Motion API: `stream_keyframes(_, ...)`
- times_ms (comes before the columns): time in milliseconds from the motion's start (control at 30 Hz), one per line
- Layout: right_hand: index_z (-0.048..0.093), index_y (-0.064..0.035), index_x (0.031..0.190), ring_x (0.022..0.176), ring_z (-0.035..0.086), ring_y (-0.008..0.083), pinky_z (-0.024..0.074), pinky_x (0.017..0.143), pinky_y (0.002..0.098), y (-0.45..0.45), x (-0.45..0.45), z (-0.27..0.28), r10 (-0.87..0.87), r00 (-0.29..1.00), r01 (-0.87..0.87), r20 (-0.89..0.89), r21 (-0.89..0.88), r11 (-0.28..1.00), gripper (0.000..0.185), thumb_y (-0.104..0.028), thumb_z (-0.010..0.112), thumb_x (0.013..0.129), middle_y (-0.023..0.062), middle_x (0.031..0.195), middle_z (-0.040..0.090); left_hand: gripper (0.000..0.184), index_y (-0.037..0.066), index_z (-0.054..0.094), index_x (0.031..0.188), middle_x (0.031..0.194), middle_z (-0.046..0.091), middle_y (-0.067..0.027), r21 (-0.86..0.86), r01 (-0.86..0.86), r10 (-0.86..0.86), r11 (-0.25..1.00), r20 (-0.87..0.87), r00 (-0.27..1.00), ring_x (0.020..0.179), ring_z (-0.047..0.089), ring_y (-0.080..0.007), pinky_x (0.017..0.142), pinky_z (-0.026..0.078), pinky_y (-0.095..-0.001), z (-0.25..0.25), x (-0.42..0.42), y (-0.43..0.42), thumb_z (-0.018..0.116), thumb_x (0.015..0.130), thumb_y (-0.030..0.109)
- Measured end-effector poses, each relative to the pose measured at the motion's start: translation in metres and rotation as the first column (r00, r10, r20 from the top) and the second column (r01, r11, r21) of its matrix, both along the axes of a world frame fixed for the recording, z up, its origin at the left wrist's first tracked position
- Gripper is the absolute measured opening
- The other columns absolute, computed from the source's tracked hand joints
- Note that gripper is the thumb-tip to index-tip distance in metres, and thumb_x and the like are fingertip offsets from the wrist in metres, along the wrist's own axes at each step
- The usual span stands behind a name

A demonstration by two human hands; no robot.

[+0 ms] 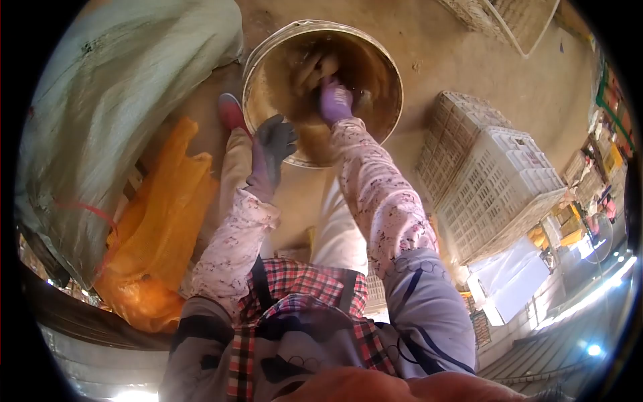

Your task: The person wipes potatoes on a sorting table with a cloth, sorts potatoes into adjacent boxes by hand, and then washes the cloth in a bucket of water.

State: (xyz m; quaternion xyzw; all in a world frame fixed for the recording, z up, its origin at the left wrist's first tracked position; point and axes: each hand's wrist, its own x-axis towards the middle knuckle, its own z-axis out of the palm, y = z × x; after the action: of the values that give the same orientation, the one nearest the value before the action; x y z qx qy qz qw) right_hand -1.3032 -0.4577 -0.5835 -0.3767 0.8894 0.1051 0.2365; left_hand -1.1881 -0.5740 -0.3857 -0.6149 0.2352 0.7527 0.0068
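Observation:
A large round bucket (394,124) with a pale rim holds murky brown water. My right hand (335,100), in a purple glove, reaches down inside it. Just beyond its fingertips lie blurred, pale, elongated pieces (328,64) whose kind I cannot make out. The fingertips themselves are smeared or under the water, so their grip does not show. My left hand (275,139) wears a dark grey glove and hovers by the near-left rim. Its fingers are loosely bent and apart, with nothing visible in them.
White plastic crates (499,181) are stacked to the right. An orange mesh sack (164,221) lies at the left, beside a big bulk under a grey-green cover (134,87). A red shoe (232,112) stands against the bucket's left side. Another crate (492,17) is at the upper right.

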Motion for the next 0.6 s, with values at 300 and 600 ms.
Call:
stream_keyframes(300,0.058,-0.0056,0.104,0.069,0.062,0.0265,0.0494,0.061,0.0387,-0.001,0.03,-0.005,-0.02,0.984,0.01,-0.177,-0.058,0.998,0.025,-0.018,0.044,0.087,0.012,0.079,0.06,0.044,0.012,0.048,0.126,0.109,0.056,-0.0088,0.075,-0.212,0.205,0.974,0.091,0.974,0.094,0.056,-0.0215,0.079,0.046,-0.0349,-0.053,0.009,0.015,0.048,0.092,0.039)
stream_keyframes(600,0.066,-0.0016,0.092,0.068,0.056,0.0351,0.0456,0.062,0.0396,0.009,0.011,0.005,-0.398,0.897,0.442,0.193,-0.419,0.793,0.022,-0.017,0.052,0.085,0.0149,0.072,0.059,0.054,0.013,0.038,0.134,0.115,0.053,-0.0061,0.119,-0.016,0.012,0.993,0.028,1.0,0.098,0.054,-0.0202,0.083,0.045,-0.037,-0.09,-0.003,-0.004,0.06,0.09,0.033)
